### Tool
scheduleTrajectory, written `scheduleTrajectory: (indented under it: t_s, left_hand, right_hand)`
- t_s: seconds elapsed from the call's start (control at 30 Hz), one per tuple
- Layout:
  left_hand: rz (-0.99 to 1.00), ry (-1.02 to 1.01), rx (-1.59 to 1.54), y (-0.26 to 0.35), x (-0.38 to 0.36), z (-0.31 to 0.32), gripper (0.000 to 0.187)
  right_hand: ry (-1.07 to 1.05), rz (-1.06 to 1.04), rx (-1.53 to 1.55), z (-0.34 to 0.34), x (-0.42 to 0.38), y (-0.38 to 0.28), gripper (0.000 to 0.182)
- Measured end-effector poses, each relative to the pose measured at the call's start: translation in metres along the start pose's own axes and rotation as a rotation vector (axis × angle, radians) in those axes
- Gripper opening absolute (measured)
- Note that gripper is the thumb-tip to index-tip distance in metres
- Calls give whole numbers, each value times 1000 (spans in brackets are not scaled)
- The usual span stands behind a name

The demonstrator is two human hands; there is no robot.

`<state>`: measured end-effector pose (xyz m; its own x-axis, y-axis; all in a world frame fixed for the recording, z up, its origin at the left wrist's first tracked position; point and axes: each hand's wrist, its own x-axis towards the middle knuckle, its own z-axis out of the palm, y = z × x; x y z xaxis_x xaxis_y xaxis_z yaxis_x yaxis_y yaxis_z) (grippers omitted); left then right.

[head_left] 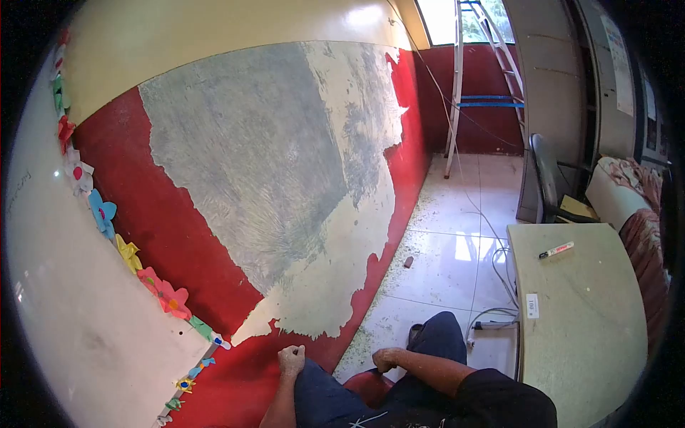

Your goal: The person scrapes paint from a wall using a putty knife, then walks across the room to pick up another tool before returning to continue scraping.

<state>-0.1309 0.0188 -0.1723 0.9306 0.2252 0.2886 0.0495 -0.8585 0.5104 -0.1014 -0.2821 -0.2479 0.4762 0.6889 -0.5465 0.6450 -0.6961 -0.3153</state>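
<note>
My left hand (291, 360) is closed in a fist by my left thigh, close to the lower red part of the wall (242, 381). Whatever it may hold is hidden. Over my right thigh, my right hand (385, 359) has its fingers curled in, and I cannot see what, if anything, is inside. A red seat (369, 387) shows between my legs. In front of me the wall has a large scraped patch (242, 150), grey at the left and cream at the right and bottom, with ragged edges of red paint around it.
A whiteboard (78, 314) edged with paper flowers (168, 296) is on the left. Paint flakes, a small brown block (408, 262) and a cable (499, 271) lie on the tiled floor. At right stands a desk (581, 314) with a marker (556, 250); a ladder (454, 93) stands behind.
</note>
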Motion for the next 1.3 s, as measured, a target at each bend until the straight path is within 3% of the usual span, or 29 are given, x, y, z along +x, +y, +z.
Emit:
scheduleTrajectory:
  t_s: [0.03, 0.1, 0.17, 0.23, 0.3, 0.37, 0.43, 0.5, 0.53, 0.67, 0.7, 0.73, 0.77, 0.8, 0.87, 0.9, 0.93, 0.97, 1.0, 1.03, 1.07, 1.1, 1.17, 1.2, 1.23, 1.3]
  left_hand:
    - [-25, -12, -3, 2, 0, 0, 34]
    - [-22, -10, -6, 3, 1, 2, 35]
    - [37, 0, 7, -3, 4, 8, 35]
    - [31, 7, -6, -2, 5, 10, 35]
    - [17, -28, -49, -9, 11, 15, 34]
    - [69, 7, -34, -6, 13, 16, 34]
    - [78, -20, -36, -8, 16, 20, 34]
    - [77, -30, -33, -2, 17, 21, 35]
    - [75, -44, -25, 0, 15, 20, 35]
    - [60, -60, -3, 7, 15, 20, 35]
    - [52, -71, 9, 6, 12, 21, 35]
    - [46, -86, 18, 5, 11, 21, 34]
    - [40, -104, 30, 6, 12, 20, 33]
    - [33, -124, 45, 7, 14, 19, 32]
    - [212, -247, 84, 1, 22, 35, 31]
    - [217, -350, 44, 25, 21, 35, 29]
    - [321, -355, -82, 47, 17, 42, 28]
    - [313, -374, -158, 75, 12, 49, 28]
    - [303, -389, -238, 100, 2, 59, 28]
    - [246, -432, -319, 114, -11, 80, 30]
    - [330, -475, -354, 127, -26, 94, 30]
    - [322, -508, -313, 127, -48, 120, 28]
    - [376, -690, -199, 101, -101, 179, 27]
    - [515, -783, -95, 87, -122, 188, 26]
    - [859, -542, -25, 55, -140, 212, 23]
    - [878, -681, 78, 76, -132, 194, 18]
  right_hand:
    - [69, -3, 61, 7, 2, -3, 24]
    - [-42, 156, 315, -4, 1, 13, 26]
    - [74, -61, 985, 0, 10, 63, 34]
    - [419, -13, 1229, -14, -13, 62, 38]
    - [585, 113, 1160, -28, -35, 56, 32]
    - [644, 337, 780, -25, -41, 52, 31]
    - [421, 368, 255, 9, -8, 76, 27]
    - [145, 320, 118, 31, 12, 79, 22]
    - [106, 246, 71, 40, 22, 77, 21]
    - [203, 82, 139, 28, 40, 71, 24]
    - [275, 27, 142, 9, 35, 82, 26]
    - [194, 52, -8, -33, 12, 82, 40]
    - [214, 17, -154, -78, -17, 83, 43]
    - [482, -115, -94, -105, -48, 99, 45]
    - [488, 217, -136, -165, -116, 99, 46]
    - [784, 126, -205, -159, -123, 134, 41]
    - [707, 360, -200, -188, -185, 83, 32]
    - [695, 295, -353, -180, -199, 97, 25]
    - [497, 577, -174, -186, -226, 67, 28]
    - [462, 560, -150, -166, -231, 67, 28]
    - [432, 547, -128, -141, -243, 72, 29]
    - [455, 388, -185, -113, -248, 86, 20]
    - [206, 484, 71, -105, -265, 83, 26]
    - [303, 359, -76, -88, -252, 114, 23]
    - [313, 512, 24, -111, -264, 95, 22]
    - [523, 548, 74, -129, -270, 98, 21]
